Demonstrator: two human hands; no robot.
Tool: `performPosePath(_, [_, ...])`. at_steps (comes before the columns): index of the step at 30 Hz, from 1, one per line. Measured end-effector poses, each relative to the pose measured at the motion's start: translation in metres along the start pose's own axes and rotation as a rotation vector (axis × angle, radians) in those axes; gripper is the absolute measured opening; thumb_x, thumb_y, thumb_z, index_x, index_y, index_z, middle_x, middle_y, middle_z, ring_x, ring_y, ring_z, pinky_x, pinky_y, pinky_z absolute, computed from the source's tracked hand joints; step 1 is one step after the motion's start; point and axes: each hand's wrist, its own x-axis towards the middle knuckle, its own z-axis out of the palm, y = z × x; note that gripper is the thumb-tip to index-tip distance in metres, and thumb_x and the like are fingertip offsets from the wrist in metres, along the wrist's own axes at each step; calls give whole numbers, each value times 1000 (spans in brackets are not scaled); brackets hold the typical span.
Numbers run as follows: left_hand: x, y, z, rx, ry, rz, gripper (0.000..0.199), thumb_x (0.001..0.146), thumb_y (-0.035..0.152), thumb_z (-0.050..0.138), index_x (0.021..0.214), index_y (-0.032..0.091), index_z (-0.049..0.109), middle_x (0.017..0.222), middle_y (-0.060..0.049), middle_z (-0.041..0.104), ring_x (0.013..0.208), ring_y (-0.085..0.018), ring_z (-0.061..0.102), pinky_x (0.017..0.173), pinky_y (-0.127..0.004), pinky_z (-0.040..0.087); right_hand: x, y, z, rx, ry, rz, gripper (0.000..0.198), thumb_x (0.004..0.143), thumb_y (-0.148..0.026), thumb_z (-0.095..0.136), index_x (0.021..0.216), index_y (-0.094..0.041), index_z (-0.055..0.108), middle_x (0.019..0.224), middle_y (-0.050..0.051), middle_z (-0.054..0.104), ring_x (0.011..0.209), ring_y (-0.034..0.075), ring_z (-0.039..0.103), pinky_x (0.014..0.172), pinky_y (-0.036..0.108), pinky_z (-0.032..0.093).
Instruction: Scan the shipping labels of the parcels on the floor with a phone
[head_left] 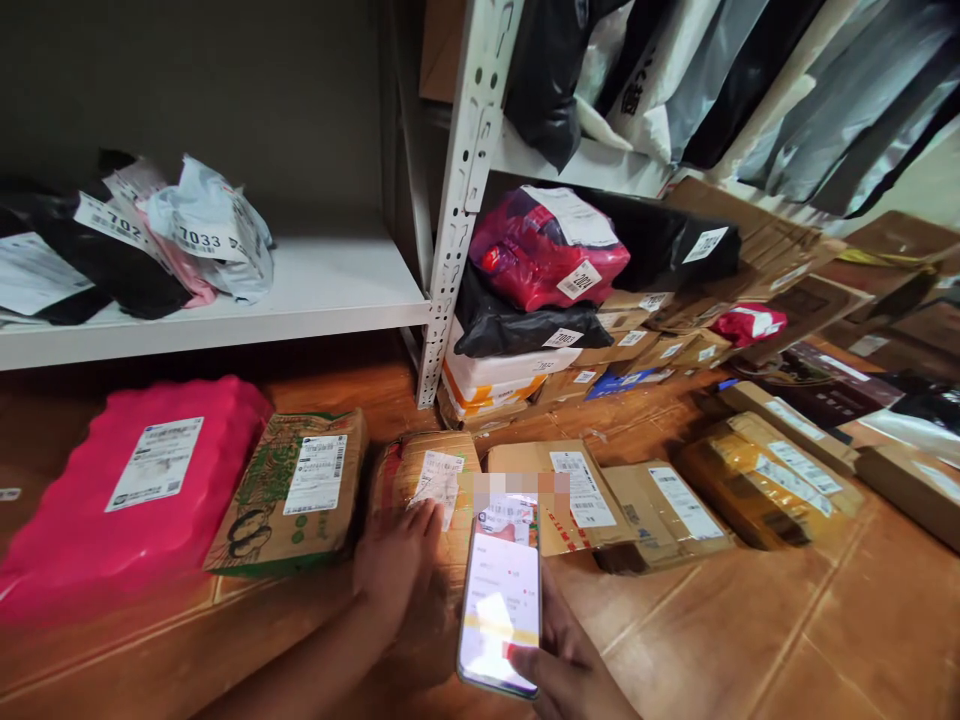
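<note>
Two hands — left hand (401, 560) flat on taped parcel (424, 480), right hand (566, 665) fingers clamped on phone (501, 595); label unreadable.

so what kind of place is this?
Likely a parcel pickup or sorting room: labelled parcels lie across the floor, numbered mail bags sit on a metal shelf, and the right hand holds a phone over them.

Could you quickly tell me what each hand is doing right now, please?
Left hand: open, resting on the tape-wrapped brown cardboard parcel.
Right hand: closed around the lit smartphone.
</note>
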Motion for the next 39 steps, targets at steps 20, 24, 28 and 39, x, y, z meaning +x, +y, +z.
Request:
performPosePath(20, [7,7,-3,118,-48,-103,45,85,10,38,121,33,52,136,-1,50,104,-28,58,82,-48,47,-2,4,-27,36,-75,-76,111,60,-16,78,141,-37,5,110,8,70,101,27,65,85,44,50])
performPosePath(24, [11,10,-17,143,-103,-78,45,83,9,37,121,28,54,138,-8,48,104,-30,59,83,-48,48,-8,0,-32,69,-109,-99,113,60,-16,78,140,-38,1,111,7,70,101,26,66,86,43,49])
performPosePath(28, [17,9,-31,150,-143,43,39,83,8,41,118,19,55,132,-13,53,112,-25,55,91,-40,47,-16,-9,-36,51,-77,-80,111,61,-16,78,141,-35,3,117,8,67,105,24,64,85,38,50])
performPosePath(39, [9,-1,-14,279,34,111,47,80,1,36,117,20,57,132,-11,55,109,-28,56,85,-45,50,-40,-30,-54,88,-130,-101,89,58,-22,77,135,-31,32,115,9,69,103,29,65,81,41,49])
